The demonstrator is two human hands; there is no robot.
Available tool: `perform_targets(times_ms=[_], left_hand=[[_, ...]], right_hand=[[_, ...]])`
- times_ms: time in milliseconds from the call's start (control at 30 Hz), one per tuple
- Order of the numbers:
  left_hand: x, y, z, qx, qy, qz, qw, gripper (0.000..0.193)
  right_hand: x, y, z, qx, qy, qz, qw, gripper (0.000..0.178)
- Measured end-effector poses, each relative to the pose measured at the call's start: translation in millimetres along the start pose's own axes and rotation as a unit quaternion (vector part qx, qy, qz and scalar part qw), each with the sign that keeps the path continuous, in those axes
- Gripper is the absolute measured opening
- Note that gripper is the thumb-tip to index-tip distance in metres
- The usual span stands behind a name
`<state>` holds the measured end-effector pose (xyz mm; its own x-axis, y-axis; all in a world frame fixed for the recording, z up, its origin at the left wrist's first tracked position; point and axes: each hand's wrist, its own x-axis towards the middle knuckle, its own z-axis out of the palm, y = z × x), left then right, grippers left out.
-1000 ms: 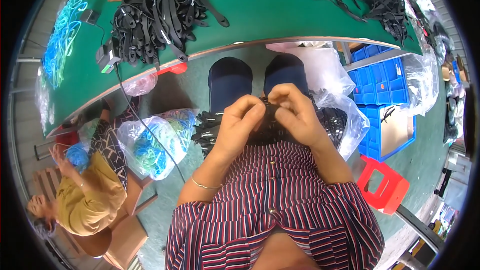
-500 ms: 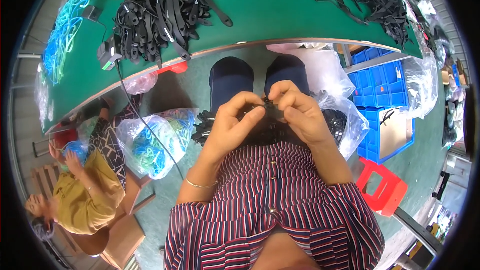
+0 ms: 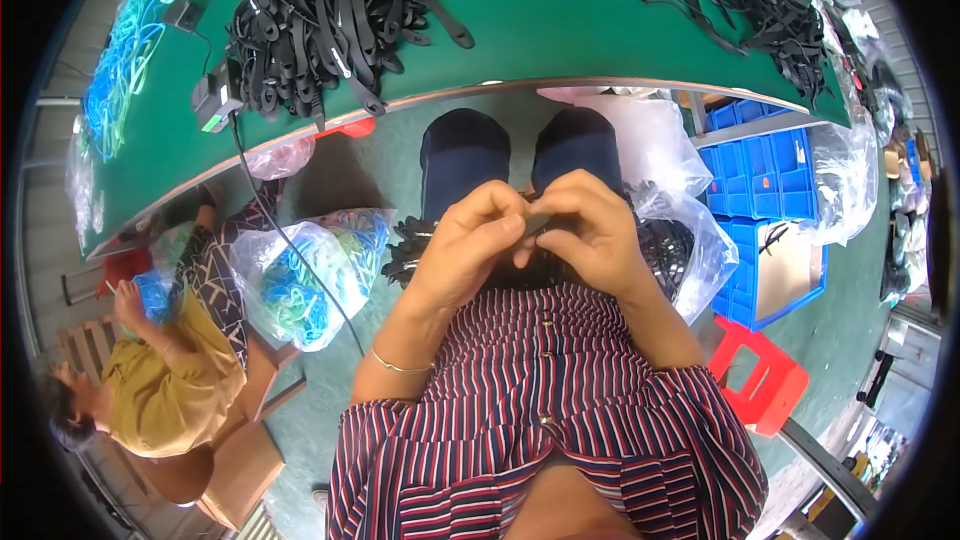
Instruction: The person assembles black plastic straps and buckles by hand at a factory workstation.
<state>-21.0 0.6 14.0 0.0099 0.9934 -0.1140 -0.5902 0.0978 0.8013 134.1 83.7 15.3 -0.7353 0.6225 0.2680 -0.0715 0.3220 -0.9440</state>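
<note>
Above my lap, my left hand and my right hand meet, their thumbs and fingers pinched together. Between the fingertips shows a small dark strap piece, mostly covered by the fingers, so its exact form cannot be made out. A heap of black straps lies on my lap, partly behind my left wrist. More black pieces lie in a clear plastic bag beside my right forearm.
Ahead stands a green table bearing a pile of black straps, more straps and blue cords. A cable crosses at left. Blue crates and a red stool are on the right. A co-worker sits at left.
My two hands have come closer together, and the right fingers have turned down over the dark piece. The co-worker at left has raised a blue bundle.
</note>
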Motion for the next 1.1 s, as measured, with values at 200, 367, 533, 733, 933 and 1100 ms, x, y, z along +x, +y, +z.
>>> perform_targets(times_ms=[200, 367, 533, 733, 933, 1100], left_hand=[[-1.1, -3.7, 1.3, -0.122, -0.018, -0.015, 0.992, 0.016], [-3.1, 1.5, 8.9, -0.024, 0.048, -0.045, 0.998, 0.015], [-5.1, -1.4, -4.2, 0.050, -0.047, -0.073, 0.995, 0.028], [-12.1, -0.4, -1.2, 0.081, -0.018, -0.065, 0.994, 0.019], [-13.9, 11.7, 13.1, 0.311, -0.006, 0.018, 0.950, 0.014], [-12.5, 12.3, 12.5, 0.254, -0.051, -0.018, 0.966, 0.015]], right_hand=[[-3.1, 5.4, 7.4, 0.178, 0.028, 0.017, 0.983, 0.022], [0.9, -1.7, -0.3, 0.064, 0.013, -0.014, 0.998, 0.023], [3.9, -7.6, -6.0, -0.117, -0.018, -0.076, 0.990, 0.028], [4.7, -23.5, -9.6, -0.152, 0.062, -0.073, 0.984, 0.021], [-5.4, -25.3, -10.6, -0.031, -0.059, 0.116, 0.991, 0.018], [-9.2, -26.4, -10.6, 0.043, -0.089, 0.142, 0.985, 0.020]])
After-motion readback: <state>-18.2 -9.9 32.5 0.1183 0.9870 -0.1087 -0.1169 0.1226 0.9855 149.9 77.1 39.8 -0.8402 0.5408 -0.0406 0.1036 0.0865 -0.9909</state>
